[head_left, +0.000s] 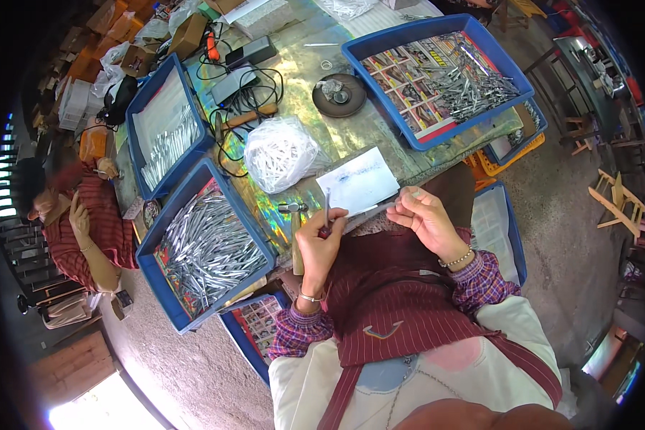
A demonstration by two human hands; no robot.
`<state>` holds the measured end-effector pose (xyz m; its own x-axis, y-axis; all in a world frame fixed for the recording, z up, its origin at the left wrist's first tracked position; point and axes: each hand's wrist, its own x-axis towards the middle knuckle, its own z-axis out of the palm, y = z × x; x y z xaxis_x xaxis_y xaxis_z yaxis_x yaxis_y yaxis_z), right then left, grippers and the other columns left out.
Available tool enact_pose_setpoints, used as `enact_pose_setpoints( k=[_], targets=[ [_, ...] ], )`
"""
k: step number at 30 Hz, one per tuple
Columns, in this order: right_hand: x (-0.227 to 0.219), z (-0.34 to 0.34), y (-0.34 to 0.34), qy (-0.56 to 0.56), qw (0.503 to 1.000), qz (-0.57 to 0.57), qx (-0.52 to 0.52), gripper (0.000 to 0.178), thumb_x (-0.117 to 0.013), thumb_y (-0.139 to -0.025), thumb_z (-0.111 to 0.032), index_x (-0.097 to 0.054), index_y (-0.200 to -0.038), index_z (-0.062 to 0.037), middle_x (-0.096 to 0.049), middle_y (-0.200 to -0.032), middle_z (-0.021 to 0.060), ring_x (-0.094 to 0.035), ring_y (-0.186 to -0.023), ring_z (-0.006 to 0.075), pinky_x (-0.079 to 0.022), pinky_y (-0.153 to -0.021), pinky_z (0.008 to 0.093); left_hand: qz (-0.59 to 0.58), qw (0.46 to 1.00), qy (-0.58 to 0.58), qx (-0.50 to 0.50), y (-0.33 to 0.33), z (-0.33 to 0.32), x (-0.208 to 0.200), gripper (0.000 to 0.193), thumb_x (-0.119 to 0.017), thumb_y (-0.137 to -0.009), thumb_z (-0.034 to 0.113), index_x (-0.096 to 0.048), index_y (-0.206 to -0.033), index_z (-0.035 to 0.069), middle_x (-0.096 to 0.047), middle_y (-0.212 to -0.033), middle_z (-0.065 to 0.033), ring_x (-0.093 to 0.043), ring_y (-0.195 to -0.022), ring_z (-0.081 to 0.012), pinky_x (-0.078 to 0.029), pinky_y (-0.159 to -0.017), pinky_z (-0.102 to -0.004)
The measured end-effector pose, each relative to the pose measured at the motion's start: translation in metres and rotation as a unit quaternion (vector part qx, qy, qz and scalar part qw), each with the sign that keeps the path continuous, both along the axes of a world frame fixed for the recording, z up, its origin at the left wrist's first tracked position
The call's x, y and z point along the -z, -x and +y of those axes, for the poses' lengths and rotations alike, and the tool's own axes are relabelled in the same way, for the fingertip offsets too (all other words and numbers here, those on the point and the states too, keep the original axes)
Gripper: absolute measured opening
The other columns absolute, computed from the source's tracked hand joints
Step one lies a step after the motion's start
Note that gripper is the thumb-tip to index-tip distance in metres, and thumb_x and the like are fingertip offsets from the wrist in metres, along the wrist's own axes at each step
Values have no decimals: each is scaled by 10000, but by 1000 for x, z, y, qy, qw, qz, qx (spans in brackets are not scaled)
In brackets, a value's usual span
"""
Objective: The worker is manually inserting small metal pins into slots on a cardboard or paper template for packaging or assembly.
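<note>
My left hand (318, 244) is closed round a slim tool (327, 206), its thin shaft pointing up from the fingers and a bit of dark red handle showing. A thin silvery strip (365, 211) spans the gap between my hands. Its far end reaches the pinched fingers of my right hand (426, 221). Just beyond them lies a white sheet of paper (358, 180) with dark smudges, at the table's near edge. A small hammer (292, 208) lies beside my left hand, its wooden handle partly hidden.
Blue trays of metal pieces stand at the left (246, 228), far left (199, 125) and right (408, 132). A clear bag of pieces (279, 154), a round dark dish (340, 105) and tangled cables (265, 89) share the table. A co-worker (93, 222) sits at the left.
</note>
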<state>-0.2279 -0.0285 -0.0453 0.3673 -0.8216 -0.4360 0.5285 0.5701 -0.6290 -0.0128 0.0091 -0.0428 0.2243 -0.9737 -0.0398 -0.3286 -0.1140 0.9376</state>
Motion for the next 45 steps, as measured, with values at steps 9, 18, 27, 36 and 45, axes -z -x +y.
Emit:
enact_pose_setpoints(
  k=[9,18,27,36,45],
  targets=[
    [-4,2,0,27,998,7,-52,261,-548,-899,-87,-527,-1144,1,-602,-895,51,-618,-842,160,-515,-811,315,51,998,-16,-28,3,-2,11,110,-660,-761,14,-690,-867,14,-487,-582,54,-343,-527,-4,-265,-463,-192],
    [8,3,-2,23,999,32,-36,292,-474,-958,-199,-540,-1154,6,-559,-833,30,-587,-762,123,-530,-740,297,-35,995,88,-21,20,-2,-1,131,-693,-736,-1,-688,-867,15,-587,-638,-25,-440,-529,-62,-335,-480,-218],
    [9,1,-4,-80,983,-165,23,166,-458,-947,-198,-511,-948,-41,-496,-749,4,-479,-656,92,-424,-592,224,-44,994,104,-5,27,-4,2,136,-687,-723,-18,-687,-855,16,-612,-661,-82,-507,-527,-118,-377,-486,-245],
    [24,-3,8,-150,934,-324,-21,143,-442,-934,-188,-463,-838,-84,-378,-661,-31,-317,-551,85,-297,-506,220,-51,993,106,0,28,-3,2,140,-694,-715,-29,-685,-849,6,-619,-665,-79,-499,-520,-112,-373,-479,-240],
    [19,-2,5,-136,948,-287,-7,158,-427,-948,-184,-444,-822,-89,-371,-666,-30,-318,-550,78,-291,-498,215,-57,993,106,9,32,-2,3,134,-688,-723,-34,-683,-853,0,-622,-669,-76,-504,-529,-97,-371,-483,-224]
  ],
)
